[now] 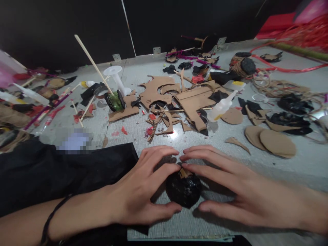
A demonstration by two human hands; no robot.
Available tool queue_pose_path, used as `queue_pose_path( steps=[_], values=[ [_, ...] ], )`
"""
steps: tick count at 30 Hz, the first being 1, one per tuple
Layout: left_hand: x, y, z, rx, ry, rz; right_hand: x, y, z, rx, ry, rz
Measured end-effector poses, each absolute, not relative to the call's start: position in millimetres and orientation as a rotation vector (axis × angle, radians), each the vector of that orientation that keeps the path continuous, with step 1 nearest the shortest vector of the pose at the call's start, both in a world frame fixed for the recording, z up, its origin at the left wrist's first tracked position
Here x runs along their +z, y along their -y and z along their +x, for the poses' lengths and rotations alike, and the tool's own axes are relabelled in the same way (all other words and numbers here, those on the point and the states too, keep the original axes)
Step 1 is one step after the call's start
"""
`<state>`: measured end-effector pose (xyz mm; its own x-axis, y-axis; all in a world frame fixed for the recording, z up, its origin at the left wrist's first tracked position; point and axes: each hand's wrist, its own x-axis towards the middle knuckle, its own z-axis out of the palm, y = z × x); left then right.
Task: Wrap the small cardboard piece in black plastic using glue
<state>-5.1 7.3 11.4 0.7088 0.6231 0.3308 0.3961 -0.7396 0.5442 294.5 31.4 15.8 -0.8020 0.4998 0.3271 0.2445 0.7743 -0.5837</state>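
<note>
A round cardboard disc wrapped in shiny black plastic (183, 189) lies flat near the table's front edge, with a patch of bare brown cardboard at its far rim. My left hand (143, 188) curves around its left side, thumb at the near edge and index fingertip at the far rim, gripping it lightly. From the right, my right hand (233, 184) reaches over with fingers spread; its index fingertip is by the bare patch and its thumb stands just off the disc. Black plastic sheeting (84, 171) spreads beneath my left forearm.
Cardboard scraps (159, 90) cover the middle. Cut cardboard discs (278, 143) and a glue bottle (222, 106) lie to the right. A green spool-like piece with an upright stick (114, 100) stands by a white spool (118, 80). Rope-wrapped rolls (242, 65) and red string (304, 37) sit behind.
</note>
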Motion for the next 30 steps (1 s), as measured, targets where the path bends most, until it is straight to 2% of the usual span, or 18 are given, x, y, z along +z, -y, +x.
queue_pose_path(
  steps=[30],
  values=[
    [13.1, -11.9, -5.9, 0.699, -0.747, 2.524, 20.0, -38.1, 293.9, 0.691, 2.511, -0.503]
  ],
)
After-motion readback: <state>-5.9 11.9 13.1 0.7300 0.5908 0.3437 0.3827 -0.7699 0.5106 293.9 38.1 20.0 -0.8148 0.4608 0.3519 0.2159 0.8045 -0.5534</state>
